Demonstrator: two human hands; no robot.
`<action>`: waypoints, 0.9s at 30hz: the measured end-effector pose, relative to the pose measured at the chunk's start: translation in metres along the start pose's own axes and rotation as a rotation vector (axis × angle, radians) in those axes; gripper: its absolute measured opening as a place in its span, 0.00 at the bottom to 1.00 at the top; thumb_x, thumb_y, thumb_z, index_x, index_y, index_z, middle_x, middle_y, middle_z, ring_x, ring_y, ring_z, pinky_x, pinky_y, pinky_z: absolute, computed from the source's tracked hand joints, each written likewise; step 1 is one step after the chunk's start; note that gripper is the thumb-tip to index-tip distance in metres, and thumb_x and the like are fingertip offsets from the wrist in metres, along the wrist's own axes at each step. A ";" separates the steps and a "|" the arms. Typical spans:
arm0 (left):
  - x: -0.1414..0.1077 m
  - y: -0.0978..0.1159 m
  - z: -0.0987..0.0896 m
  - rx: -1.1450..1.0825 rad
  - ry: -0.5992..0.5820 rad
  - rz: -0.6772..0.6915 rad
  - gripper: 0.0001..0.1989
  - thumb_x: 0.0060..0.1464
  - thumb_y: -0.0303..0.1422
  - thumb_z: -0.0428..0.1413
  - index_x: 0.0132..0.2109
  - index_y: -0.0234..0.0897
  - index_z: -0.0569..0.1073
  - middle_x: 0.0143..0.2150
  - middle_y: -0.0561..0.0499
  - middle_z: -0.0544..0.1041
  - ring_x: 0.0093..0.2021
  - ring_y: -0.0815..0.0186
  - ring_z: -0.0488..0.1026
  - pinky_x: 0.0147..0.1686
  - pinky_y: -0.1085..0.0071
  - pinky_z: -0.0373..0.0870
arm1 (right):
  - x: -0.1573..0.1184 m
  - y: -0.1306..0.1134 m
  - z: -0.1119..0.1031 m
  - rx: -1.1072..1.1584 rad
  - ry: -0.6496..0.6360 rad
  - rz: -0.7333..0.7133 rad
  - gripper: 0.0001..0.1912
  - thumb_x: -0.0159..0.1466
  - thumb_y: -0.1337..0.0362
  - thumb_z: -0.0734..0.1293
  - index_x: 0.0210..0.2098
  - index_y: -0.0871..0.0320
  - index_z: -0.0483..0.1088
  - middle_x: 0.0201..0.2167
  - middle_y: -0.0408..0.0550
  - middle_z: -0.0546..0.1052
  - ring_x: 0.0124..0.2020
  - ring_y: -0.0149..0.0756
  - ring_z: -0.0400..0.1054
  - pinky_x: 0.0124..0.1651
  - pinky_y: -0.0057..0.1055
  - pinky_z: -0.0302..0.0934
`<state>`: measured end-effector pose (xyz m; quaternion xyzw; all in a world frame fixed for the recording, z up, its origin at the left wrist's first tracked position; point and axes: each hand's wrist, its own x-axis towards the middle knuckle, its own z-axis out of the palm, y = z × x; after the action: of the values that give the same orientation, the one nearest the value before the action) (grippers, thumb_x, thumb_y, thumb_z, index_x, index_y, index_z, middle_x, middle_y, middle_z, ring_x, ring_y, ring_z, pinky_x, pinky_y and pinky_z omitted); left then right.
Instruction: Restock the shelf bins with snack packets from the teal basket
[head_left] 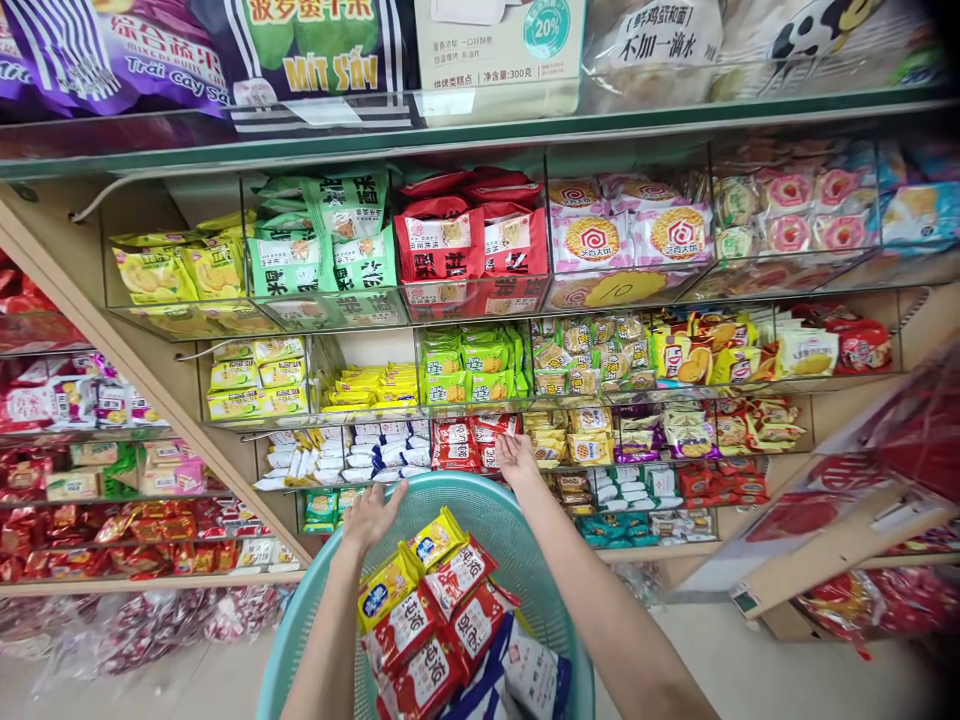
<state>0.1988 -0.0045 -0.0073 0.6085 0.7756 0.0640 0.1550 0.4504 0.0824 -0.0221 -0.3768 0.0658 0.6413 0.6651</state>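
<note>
My left hand [373,516] is open above the far left rim of a turquoise plastic basket [547,560], fingers spread near small white-and-blue packets [382,452]. My right hand [517,460] reaches past the rim to the shelf, its bent fingers closed at the edge of a red snack packet [487,432]. Another red packet [452,445] lies beside it in the same compartment. Inside the basket lie several red packets [405,630] with white labels, yellow packets [435,538] and white-and-blue packets [534,668]. My forearms pass over the basket.
Clear-fronted compartments rise in tiers, with green packets [360,255], larger red packets [439,240] and yellow packets [217,265] above. A glass shelf edge [480,135] crosses overhead. A slanted wooden panel [150,350] stands left. Plastic bags [187,625] lie on the floor.
</note>
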 end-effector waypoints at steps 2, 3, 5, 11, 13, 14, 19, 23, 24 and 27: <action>0.000 0.001 0.000 0.002 0.001 0.000 0.39 0.53 0.59 0.32 0.53 0.34 0.67 0.57 0.37 0.69 0.59 0.46 0.61 0.55 0.51 0.56 | -0.002 -0.002 -0.005 0.011 -0.012 0.001 0.07 0.64 0.68 0.60 0.28 0.57 0.64 0.29 0.40 0.72 0.30 0.22 0.71 0.37 0.18 0.70; 0.000 0.002 0.000 0.004 0.001 0.001 0.39 0.53 0.59 0.32 0.53 0.34 0.67 0.57 0.37 0.69 0.59 0.45 0.61 0.55 0.51 0.55 | -0.004 -0.002 -0.007 0.014 -0.017 0.002 0.08 0.64 0.67 0.60 0.28 0.57 0.63 0.28 0.40 0.72 0.30 0.22 0.71 0.38 0.19 0.70; 0.000 0.004 0.000 0.012 -0.003 0.003 0.39 0.53 0.59 0.32 0.53 0.34 0.67 0.57 0.37 0.69 0.59 0.45 0.61 0.55 0.51 0.55 | -0.007 -0.004 -0.010 0.016 -0.028 0.006 0.07 0.63 0.68 0.60 0.28 0.57 0.63 0.28 0.40 0.72 0.30 0.22 0.71 0.39 0.20 0.70; -0.003 0.008 -0.004 0.022 -0.017 0.009 0.38 0.53 0.59 0.31 0.51 0.34 0.67 0.57 0.37 0.69 0.59 0.46 0.61 0.55 0.51 0.55 | -0.029 -0.016 -0.018 -0.016 -0.074 0.030 0.07 0.62 0.71 0.60 0.28 0.57 0.64 0.27 0.43 0.73 0.31 0.25 0.72 0.40 0.22 0.71; -0.004 0.008 -0.005 0.022 -0.009 0.003 0.38 0.53 0.59 0.31 0.51 0.34 0.67 0.56 0.37 0.69 0.59 0.46 0.62 0.55 0.51 0.55 | -0.042 -0.021 -0.028 -0.038 -0.092 0.040 0.06 0.61 0.71 0.61 0.28 0.57 0.64 0.28 0.44 0.74 0.32 0.26 0.72 0.40 0.23 0.71; -0.004 0.008 -0.005 0.021 -0.006 0.003 0.38 0.53 0.59 0.31 0.51 0.34 0.67 0.56 0.36 0.69 0.58 0.46 0.62 0.55 0.51 0.55 | -0.050 -0.023 -0.035 -0.047 -0.100 0.047 0.06 0.61 0.71 0.61 0.28 0.57 0.64 0.28 0.44 0.74 0.32 0.27 0.72 0.41 0.24 0.71; -0.006 0.008 -0.006 0.008 0.003 0.005 0.38 0.52 0.60 0.31 0.50 0.37 0.68 0.56 0.37 0.70 0.59 0.46 0.62 0.56 0.52 0.56 | -0.097 -0.033 -0.077 -0.202 -0.207 0.159 0.05 0.58 0.74 0.62 0.27 0.61 0.66 0.30 0.51 0.76 0.34 0.31 0.74 0.42 0.28 0.71; -0.007 0.012 -0.006 0.003 -0.003 -0.005 0.38 0.52 0.60 0.31 0.50 0.37 0.68 0.57 0.37 0.69 0.60 0.45 0.60 0.56 0.51 0.55 | -0.130 -0.045 -0.101 -0.384 -0.266 0.264 0.03 0.54 0.73 0.65 0.26 0.61 0.67 0.32 0.52 0.78 0.34 0.32 0.74 0.44 0.28 0.70; -0.007 0.013 -0.005 0.003 -0.005 -0.006 0.38 0.52 0.60 0.31 0.51 0.37 0.68 0.58 0.37 0.68 0.60 0.45 0.60 0.56 0.50 0.54 | -0.136 -0.047 -0.105 -0.423 -0.277 0.270 0.04 0.54 0.72 0.66 0.25 0.61 0.66 0.32 0.51 0.78 0.34 0.32 0.74 0.44 0.29 0.70; -0.005 0.014 -0.003 0.005 -0.002 0.004 0.38 0.53 0.59 0.31 0.51 0.36 0.68 0.58 0.37 0.67 0.60 0.44 0.59 0.57 0.49 0.53 | -0.153 -0.047 -0.112 -0.543 -0.338 0.283 0.06 0.51 0.72 0.69 0.24 0.60 0.65 0.32 0.50 0.78 0.33 0.32 0.74 0.43 0.30 0.70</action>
<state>0.2120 -0.0056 0.0001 0.6106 0.7743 0.0617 0.1542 0.5111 -0.1016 0.0055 -0.4154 -0.1667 0.7747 0.4467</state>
